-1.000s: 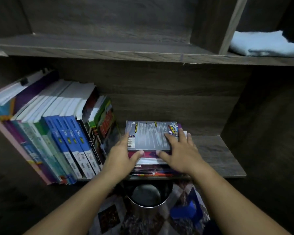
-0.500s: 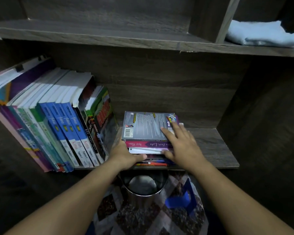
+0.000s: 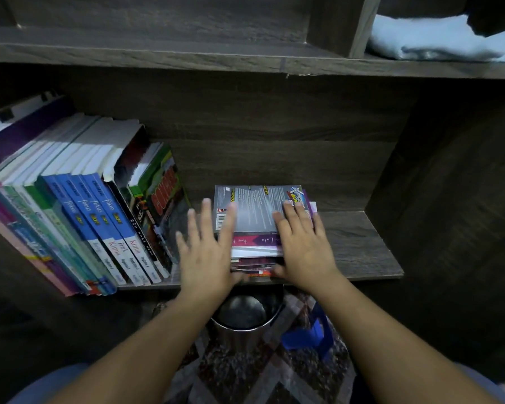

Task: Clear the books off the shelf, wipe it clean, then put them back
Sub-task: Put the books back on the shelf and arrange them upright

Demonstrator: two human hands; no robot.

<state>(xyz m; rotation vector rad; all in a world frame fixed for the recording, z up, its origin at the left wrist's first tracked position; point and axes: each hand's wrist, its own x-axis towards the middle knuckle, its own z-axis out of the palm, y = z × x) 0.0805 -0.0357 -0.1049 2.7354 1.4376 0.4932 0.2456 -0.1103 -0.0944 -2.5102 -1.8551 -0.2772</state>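
Left hand [image 3: 207, 255]: spread wide, fingers straight, holding nothing. It sits at the left side of the flat stack [image 3: 257, 249]; the image is blurred there, so contact with the stack cannot be confirmed.
Right hand [image 3: 301, 246]: flat, fingers extended over the right part of the top book [image 3: 254, 209], thumb against the stack's front edge. It presses and does not grip.
Books, location: the flat stack lies on the shelf [image 3: 359, 246], right of centre, with its front at the shelf lip. The leaning row [image 3: 79, 205] fills the left part, tilted to the left.
Cloth [image 3: 438, 39]: on the upper board, right compartment, well apart from both hands.
Step, judged: securing the flat stack for lifting.
Risk 1: the stack is uneven, with edges misaligned. A lift with only one hand bearing on it may fan the lower books out.
Risk 2: the metal bin [image 3: 242, 313] stands directly below the shelf lip. Any book sliding forward likely drops into it.
Risk 3: a sideways sweep of the left hand may knock the nearest leaning book.
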